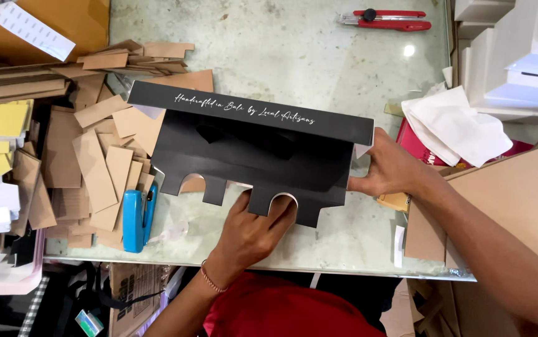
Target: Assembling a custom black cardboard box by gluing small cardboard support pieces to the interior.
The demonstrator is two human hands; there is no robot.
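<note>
A black die-cut cardboard box blank [250,146] with white script along its upper panel lies partly folded on the glass tabletop [294,43]. My left hand [253,228] reaches under its tabbed lower edge, fingers tucked beneath the tabs. At the blank's right end, my right hand [390,171] pinches the edge between thumb and fingers. A beaded bracelet sits on my left wrist.
Brown cardboard strips [94,162] are heaped at the left, with a blue stapler [135,218] at their edge. A red box cutter [387,20] lies at the far side. White tissue paper [453,125] and brown board sheets [518,193] crowd the right.
</note>
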